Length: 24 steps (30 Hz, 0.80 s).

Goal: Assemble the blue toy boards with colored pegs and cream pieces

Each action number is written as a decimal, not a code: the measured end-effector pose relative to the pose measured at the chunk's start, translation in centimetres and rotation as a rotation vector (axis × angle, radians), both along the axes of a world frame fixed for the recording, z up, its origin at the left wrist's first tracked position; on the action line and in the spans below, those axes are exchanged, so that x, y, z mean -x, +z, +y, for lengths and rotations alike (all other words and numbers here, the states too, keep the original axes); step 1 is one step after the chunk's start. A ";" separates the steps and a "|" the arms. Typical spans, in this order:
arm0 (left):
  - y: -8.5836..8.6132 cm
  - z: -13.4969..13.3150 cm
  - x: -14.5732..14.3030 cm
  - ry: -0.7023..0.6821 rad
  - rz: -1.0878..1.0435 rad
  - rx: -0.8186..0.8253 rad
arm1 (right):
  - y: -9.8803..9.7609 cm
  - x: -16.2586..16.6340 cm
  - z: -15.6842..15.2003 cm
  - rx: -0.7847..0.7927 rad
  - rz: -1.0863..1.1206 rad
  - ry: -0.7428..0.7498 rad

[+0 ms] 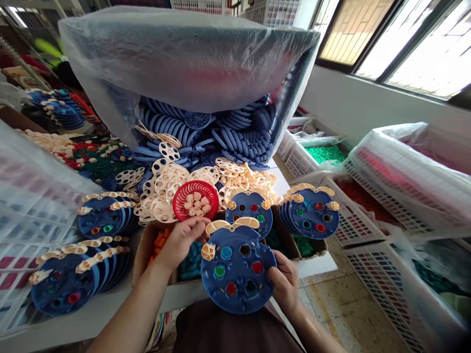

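Note:
My right hand point(285, 283) grips the right edge of a round blue plastic disc point(241, 294), held upright above my lap. Coloured pieces in red, green, blue and black sit in its holes. A cream wing-shaped strip point(232, 225) tops the disc, and a cream piece point(208, 252) sits at its upper left. My left hand point(186, 240) is closed, thumb and fingers together, between the disc's upper left and a red basket point(176, 208) of small cream pieces. What its fingertips hold, if anything, I cannot make out.
A plastic-lined crate point(110, 98) of blue discs stands behind piles of cream parts point(158, 196). Stacked disc assemblies stand left point(62, 289) and right point(309, 215). A cardboard box point(138, 264) holds orange, blue and green pieces. White crates point(382, 269) line the right.

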<state>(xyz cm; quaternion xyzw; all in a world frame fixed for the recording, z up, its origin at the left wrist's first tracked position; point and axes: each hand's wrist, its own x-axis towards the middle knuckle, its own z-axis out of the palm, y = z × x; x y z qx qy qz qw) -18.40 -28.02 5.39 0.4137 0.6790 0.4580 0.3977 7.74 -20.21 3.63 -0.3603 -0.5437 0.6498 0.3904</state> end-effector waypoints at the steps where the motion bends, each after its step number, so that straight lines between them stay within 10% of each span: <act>1: -0.8 1.1 1.4 0.056 0.202 0.034 | 0.0 -0.1 0.0 -0.015 0.002 -0.006; 9: -5.8 8.5 8.0 0.099 0.867 0.112 | 0.1 -1.0 -0.7 -0.023 -0.015 -0.151; 24: -6.6 10.4 9.0 -0.057 1.200 0.183 | 0.5 -0.9 -1.1 -0.058 -0.025 -0.203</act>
